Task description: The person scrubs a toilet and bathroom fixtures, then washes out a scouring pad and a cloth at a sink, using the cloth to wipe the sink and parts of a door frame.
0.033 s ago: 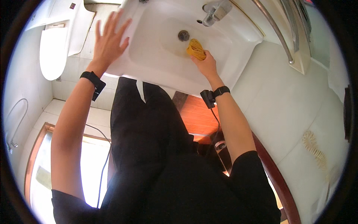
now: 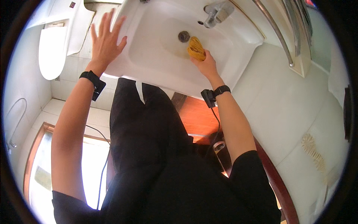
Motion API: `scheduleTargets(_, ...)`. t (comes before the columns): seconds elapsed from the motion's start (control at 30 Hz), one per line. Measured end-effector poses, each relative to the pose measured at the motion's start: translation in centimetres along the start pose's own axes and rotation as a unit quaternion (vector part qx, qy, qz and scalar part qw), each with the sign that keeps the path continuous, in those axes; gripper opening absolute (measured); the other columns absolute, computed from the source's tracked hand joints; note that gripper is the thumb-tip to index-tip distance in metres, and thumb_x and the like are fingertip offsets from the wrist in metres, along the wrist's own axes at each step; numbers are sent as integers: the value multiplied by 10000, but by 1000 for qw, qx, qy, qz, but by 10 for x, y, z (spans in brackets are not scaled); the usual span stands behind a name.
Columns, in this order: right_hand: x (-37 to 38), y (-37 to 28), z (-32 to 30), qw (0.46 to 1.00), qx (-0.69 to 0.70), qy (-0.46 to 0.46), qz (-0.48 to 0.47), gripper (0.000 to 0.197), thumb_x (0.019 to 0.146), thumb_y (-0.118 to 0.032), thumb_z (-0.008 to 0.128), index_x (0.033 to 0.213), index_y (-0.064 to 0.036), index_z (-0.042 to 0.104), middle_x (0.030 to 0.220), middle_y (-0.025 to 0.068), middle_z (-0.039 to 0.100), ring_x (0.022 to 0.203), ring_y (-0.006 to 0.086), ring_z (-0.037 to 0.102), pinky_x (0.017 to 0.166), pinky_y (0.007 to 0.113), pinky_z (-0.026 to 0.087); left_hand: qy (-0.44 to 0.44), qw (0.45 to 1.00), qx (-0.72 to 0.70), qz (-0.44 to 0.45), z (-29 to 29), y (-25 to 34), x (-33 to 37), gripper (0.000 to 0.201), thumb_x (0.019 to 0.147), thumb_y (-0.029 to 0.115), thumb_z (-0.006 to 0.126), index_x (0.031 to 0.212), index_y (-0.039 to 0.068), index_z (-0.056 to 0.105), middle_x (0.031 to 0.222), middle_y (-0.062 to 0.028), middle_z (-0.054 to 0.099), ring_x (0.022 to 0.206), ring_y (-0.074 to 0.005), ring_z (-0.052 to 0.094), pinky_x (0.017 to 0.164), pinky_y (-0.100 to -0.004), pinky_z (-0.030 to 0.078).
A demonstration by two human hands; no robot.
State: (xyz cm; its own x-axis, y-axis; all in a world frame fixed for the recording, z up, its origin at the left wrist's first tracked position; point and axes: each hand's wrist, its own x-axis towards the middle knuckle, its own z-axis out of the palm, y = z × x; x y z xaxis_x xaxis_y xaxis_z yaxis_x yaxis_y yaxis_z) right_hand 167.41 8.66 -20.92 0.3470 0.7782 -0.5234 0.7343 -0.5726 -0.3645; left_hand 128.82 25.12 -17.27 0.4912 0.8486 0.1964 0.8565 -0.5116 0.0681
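Observation:
My right hand (image 2: 206, 65) is closed round the near end of a bunched yellow cloth (image 2: 196, 48). The cloth is pressed against the floor of the white washbasin (image 2: 156, 71), just right of the round drain (image 2: 184, 36). My fingertips are partly hidden behind it. To the left, my left hand (image 2: 106, 44) is held over the basin's left rim with its fingers spread and nothing in it. Whether its palm touches the rim I cannot tell. Both wrists wear black bands with small black boxes.
A chrome tap (image 2: 216, 15) rises from the basin's back right side. Beyond it runs a curved metal rail (image 2: 276, 31). At the far left is a white toilet (image 2: 53, 54). A coiled cream cord (image 2: 313, 151) hangs on the right wall. Thin cables (image 2: 102, 173) trail along my arms.
My left hand has shifted slightly left. The yellow cloth looks a little more crumpled in my right hand, which has hardly moved.

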Motion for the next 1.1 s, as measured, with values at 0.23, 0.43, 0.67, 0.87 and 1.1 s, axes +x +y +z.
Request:
scheduleTargets(0.23, 42, -11, 35, 990, -73, 82, -90, 866, 875, -387, 781, 1574, -94, 363, 1577, 258, 389, 1392, 480, 445, 1142, 556, 432, -49, 974, -168, -142, 13, -5, 5, 726, 938, 261, 691, 1598, 273, 387, 1567, -36, 506, 1114, -284, 726, 777, -405, 649)
scheduleTargets(0.43, 28, -47, 61, 994, -32, -100, -5, 791, 862, -247, 781, 1527, -34, 410, 1387, 258, 616, 1266, 404, 616, 1061, 456, 511, -87, 965, -177, -170, 9, -12, -4, 716, 934, 210, 657, 1595, 265, 387, 1449, 9, 618, 1006, -248, 750, 707, -388, 638)
scheduleTargets(0.67, 21, -5, 23, 974, 95, -205, 25, 669, 871, -187, 755, 1426, 12, 440, 1258, 187, 690, 1145, 307, 690, 989, 393, 550, -114, 956, -197, -184, 8, -4, 4, 740, 924, 184, 631, 1609, 269, 365, 1354, -14, 668, 875, -276, 753, 674, -405, 625)
scheduleTargets(0.87, -5, -39, 26, 759, 585, -93, 270, 644, 886, -169, 752, 1444, -9, 473, 1321, 161, 608, 1161, 286, 663, 991, 357, 553, -104, 960, -193, -176, 10, -15, -5, 769, 913, 177, 628, 1622, 276, 346, 1243, -37, 692, 809, -292, 742, 653, -424, 619)
scheduleTargets(1.1, 37, -44, 47, 938, 280, 192, 73, 677, 910, -256, 745, 1452, 27, 454, 1403, 238, 523, 1347, 381, 501, 1120, 468, 428, -115, 949, -231, -183, 9, -15, -1, 801, 904, 168, 618, 1640, 281, 321, 1327, -110, 689, 939, -347, 745, 721, -459, 627)
